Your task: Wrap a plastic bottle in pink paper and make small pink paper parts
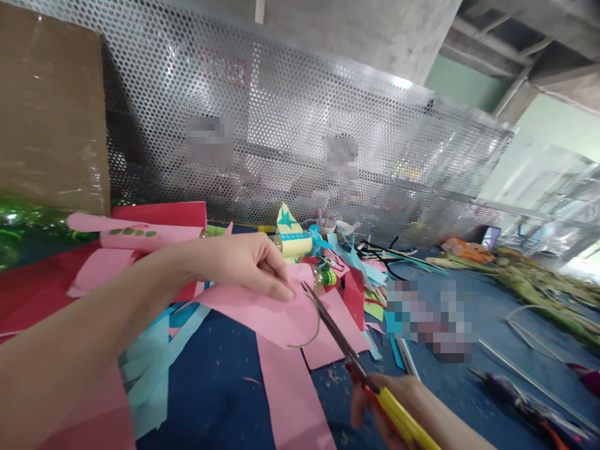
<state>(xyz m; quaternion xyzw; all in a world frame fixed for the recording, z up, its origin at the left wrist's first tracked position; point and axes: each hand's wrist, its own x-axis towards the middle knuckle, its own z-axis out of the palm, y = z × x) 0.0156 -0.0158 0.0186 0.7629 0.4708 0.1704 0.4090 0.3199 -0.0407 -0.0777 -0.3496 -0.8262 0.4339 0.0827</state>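
My left hand [253, 265] is closed in a pinch on a sheet of pink paper [276, 315], fingertips near its upper right part. A curved olive line [315, 328] runs along the sheet's right end; I cannot tell if it is drawn or a thread. In my right hand [398, 400] is a pair of scissors [344, 344] with yellow and red handles. Their dark blades point up and left, the tips at the sheet's edge beside the curve. Whether the blades touch the paper is unclear. More pink pieces [293, 400] lie under the sheet on the blue table.
A pink paper-wrapped bottle [150, 234] lies at left, near red paper [42, 287]. Behind my hand is a yellow paper rocket [295, 240] with blue stars. Coloured scraps [375, 272] and a glue gun [525, 406] lie rightward. A perforated metal screen [281, 125] stands behind.
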